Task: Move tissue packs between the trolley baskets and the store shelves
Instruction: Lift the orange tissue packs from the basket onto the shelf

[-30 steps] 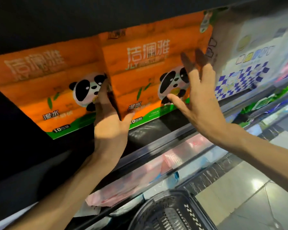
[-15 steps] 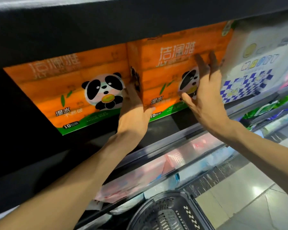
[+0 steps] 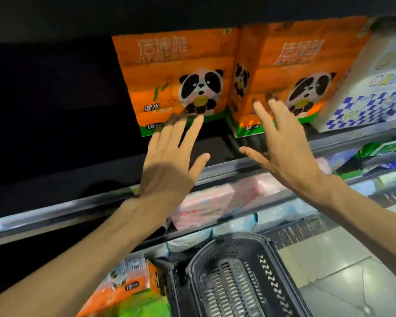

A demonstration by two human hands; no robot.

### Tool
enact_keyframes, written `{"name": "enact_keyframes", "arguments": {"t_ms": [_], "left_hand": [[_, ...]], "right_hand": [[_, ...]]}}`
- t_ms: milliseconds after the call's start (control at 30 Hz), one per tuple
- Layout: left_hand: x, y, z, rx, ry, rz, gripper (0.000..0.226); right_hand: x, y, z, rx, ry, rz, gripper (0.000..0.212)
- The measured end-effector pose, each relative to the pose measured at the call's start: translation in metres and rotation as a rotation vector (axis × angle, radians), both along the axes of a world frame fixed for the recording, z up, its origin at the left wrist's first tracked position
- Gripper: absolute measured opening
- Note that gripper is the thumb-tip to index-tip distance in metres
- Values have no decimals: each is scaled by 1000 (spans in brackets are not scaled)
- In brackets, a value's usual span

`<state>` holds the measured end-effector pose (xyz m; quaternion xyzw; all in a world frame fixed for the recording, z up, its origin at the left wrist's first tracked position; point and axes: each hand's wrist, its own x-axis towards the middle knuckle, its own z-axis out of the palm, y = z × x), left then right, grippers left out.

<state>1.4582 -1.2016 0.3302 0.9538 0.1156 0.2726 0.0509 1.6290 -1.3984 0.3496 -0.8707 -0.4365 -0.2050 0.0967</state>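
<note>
Two orange panda tissue packs stand side by side on the upper shelf (image 3: 215, 177): the left pack (image 3: 174, 72) and the right pack (image 3: 290, 65). My left hand (image 3: 169, 161) is spread flat, its fingertips near the bottom of the left pack. My right hand (image 3: 281, 147) is open with straight fingers in front of the lower part of the right pack. Neither hand holds anything. Whether the fingertips touch the packs is blurred. Another orange pack (image 3: 133, 284) lies in the trolley at the lower left.
A white pack with a blue checker print (image 3: 375, 88) stands right of the orange packs. Pink and pale packs (image 3: 217, 200) fill the shelf below. A black trolley basket (image 3: 240, 277) sits under my arms. Tiled floor (image 3: 343, 266) lies to the right. The upper shelf's left part is dark.
Both hands have let go of the right orange pack and drawn back with fingers spread. The view has shifted, so the packs sit further right and the trolley shows more.
</note>
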Motion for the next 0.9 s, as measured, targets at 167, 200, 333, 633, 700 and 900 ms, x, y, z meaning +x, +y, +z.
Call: {"name": "enact_keyframes", "arguments": {"t_ms": [167, 200, 333, 633, 700, 900], "left_hand": [[-92, 0, -27, 30, 218, 39, 71], [-113, 1, -35, 35, 254, 52, 70], [-195, 7, -73, -93, 304, 69, 66], [-343, 13, -171, -269, 466, 220, 68], [-364, 16, -190, -332, 408, 236, 67], [-405, 34, -244, -544, 375, 394, 74]], "right_hand": [[-79, 11, -20, -95, 17, 192, 88], [-95, 13, -27, -118, 23, 229, 87], [-158, 21, -62, -196, 77, 336, 88], [-269, 52, -152, -416, 193, 459, 90], [-286, 59, -171, -458, 236, 476, 91], [-307, 75, -240, -533, 410, 439, 97]]}}
